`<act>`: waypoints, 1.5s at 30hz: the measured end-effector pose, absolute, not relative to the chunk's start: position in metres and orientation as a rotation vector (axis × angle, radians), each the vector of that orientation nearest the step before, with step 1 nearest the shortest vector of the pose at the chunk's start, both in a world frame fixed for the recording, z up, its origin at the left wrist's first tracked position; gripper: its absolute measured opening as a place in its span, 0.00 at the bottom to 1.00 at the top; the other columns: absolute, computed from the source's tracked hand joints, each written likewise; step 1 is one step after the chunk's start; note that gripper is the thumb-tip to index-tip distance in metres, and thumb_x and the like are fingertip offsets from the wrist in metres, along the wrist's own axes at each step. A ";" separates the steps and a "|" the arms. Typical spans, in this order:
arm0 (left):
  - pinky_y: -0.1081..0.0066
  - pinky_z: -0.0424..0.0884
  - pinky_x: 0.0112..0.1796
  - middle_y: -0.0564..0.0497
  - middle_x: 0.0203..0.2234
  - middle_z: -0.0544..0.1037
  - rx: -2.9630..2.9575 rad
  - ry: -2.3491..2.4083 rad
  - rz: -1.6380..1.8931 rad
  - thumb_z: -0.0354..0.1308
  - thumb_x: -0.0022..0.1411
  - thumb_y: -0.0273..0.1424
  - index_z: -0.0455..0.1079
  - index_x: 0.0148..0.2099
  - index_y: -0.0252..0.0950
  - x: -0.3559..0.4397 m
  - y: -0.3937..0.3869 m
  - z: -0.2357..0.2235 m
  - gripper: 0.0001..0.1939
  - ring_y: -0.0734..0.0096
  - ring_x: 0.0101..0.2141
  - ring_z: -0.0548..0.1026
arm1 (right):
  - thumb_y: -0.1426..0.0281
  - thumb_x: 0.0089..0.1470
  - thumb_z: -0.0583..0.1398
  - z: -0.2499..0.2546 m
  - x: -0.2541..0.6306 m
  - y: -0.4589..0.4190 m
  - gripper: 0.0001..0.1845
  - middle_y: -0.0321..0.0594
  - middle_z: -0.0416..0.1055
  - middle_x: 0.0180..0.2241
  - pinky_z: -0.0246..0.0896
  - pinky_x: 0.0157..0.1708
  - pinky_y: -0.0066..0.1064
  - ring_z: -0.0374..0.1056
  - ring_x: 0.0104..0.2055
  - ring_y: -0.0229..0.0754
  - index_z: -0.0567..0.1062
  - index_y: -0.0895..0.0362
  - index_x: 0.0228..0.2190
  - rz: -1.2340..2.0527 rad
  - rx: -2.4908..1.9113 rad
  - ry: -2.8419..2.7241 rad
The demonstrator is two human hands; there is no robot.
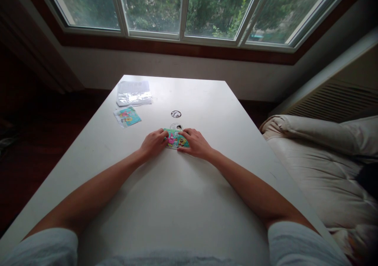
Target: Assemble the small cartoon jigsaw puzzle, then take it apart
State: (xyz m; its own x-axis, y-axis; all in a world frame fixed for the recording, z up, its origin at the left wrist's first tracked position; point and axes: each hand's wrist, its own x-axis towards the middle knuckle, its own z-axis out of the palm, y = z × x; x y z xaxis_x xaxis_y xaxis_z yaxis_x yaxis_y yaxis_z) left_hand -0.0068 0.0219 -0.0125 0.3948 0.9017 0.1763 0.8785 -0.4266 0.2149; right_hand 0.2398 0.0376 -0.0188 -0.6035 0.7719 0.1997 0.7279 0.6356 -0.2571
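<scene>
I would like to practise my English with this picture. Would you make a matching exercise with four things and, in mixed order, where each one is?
Things:
1. Left hand and right hand
2. Shiny plastic packet
3. Cream padded seat
4. Window

Places:
A. To the right of the table
B. Beyond the far edge of the table, with trees seen through it
C. At the two ends of a colourful cartoon picture
D. On the table, near its far left corner

Right pairs: 1-C, 2-D, 3-A, 4-B

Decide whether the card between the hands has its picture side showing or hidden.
Showing: the card displays cartoon figures between the left hand and right hand.
</scene>
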 end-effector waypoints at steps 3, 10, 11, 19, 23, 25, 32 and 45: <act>0.68 0.66 0.35 0.49 0.38 0.74 2.479 1.568 0.495 0.56 0.68 0.36 0.74 0.45 0.40 -0.011 0.025 -0.015 0.09 0.66 0.33 0.74 | 0.48 0.53 0.66 -0.018 0.240 0.038 0.39 0.51 0.66 0.57 0.58 0.56 0.47 0.63 0.57 0.57 0.68 0.51 0.61 0.219 -1.209 -2.567; 0.69 0.63 0.32 0.51 0.33 0.74 2.428 1.545 0.523 0.60 0.65 0.39 0.74 0.44 0.40 -0.023 0.033 -0.015 0.09 0.67 0.31 0.73 | 0.48 0.53 0.66 -0.018 0.238 0.037 0.38 0.51 0.66 0.57 0.58 0.57 0.47 0.62 0.57 0.56 0.69 0.52 0.60 0.196 -1.224 -2.569; 0.69 0.62 0.32 0.52 0.33 0.74 2.421 1.551 0.522 0.60 0.65 0.39 0.73 0.43 0.40 -0.023 0.033 -0.015 0.09 0.67 0.31 0.72 | 0.48 0.54 0.66 -0.018 0.237 0.037 0.38 0.51 0.66 0.57 0.58 0.57 0.47 0.62 0.57 0.56 0.69 0.52 0.60 0.193 -1.226 -2.571; 0.70 0.60 0.30 0.53 0.35 0.75 2.360 1.621 0.559 0.61 0.63 0.40 0.71 0.42 0.41 -0.022 0.032 -0.015 0.09 0.68 0.31 0.72 | 0.48 0.54 0.65 -0.020 0.238 0.037 0.38 0.50 0.66 0.58 0.58 0.57 0.46 0.62 0.58 0.56 0.69 0.51 0.60 0.190 -1.228 -2.573; 0.70 0.61 0.30 0.53 0.35 0.75 2.328 1.679 0.575 0.60 0.64 0.41 0.71 0.43 0.41 -0.026 0.034 -0.016 0.10 0.68 0.31 0.72 | 0.48 0.54 0.65 -0.020 0.238 0.037 0.38 0.51 0.66 0.58 0.58 0.57 0.46 0.62 0.58 0.56 0.69 0.51 0.60 0.199 -1.227 -2.577; 0.70 0.61 0.31 0.52 0.35 0.76 2.322 1.673 0.584 0.60 0.64 0.43 0.72 0.44 0.41 -0.028 0.036 -0.017 0.12 0.68 0.31 0.73 | 0.48 0.54 0.65 -0.020 0.239 0.037 0.38 0.51 0.66 0.58 0.58 0.57 0.46 0.62 0.58 0.56 0.69 0.52 0.60 0.203 -1.229 -2.572; 0.71 0.66 0.34 0.53 0.35 0.75 2.299 1.481 0.594 0.59 0.62 0.38 0.75 0.45 0.42 -0.036 0.043 -0.018 0.10 0.71 0.30 0.73 | 0.47 0.54 0.65 -0.018 0.239 0.036 0.37 0.51 0.66 0.58 0.58 0.57 0.46 0.62 0.58 0.56 0.69 0.52 0.60 0.206 -1.230 -2.572; 0.71 0.66 0.33 0.53 0.33 0.76 2.292 1.519 0.631 0.60 0.61 0.36 0.76 0.44 0.41 -0.037 0.044 -0.019 0.10 0.70 0.30 0.72 | 0.48 0.55 0.65 -0.017 0.238 0.035 0.37 0.51 0.65 0.58 0.58 0.57 0.46 0.61 0.58 0.56 0.69 0.51 0.60 0.218 -1.241 -2.572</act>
State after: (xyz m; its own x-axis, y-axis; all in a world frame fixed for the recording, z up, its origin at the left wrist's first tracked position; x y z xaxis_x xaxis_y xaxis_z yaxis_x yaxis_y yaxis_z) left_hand -0.0366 0.0444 -0.0190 0.3371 0.9231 0.1849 0.7823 -0.3839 0.4905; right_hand 0.2384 0.0354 -0.0172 -0.5933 0.7844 0.1811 0.7427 0.6201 -0.2528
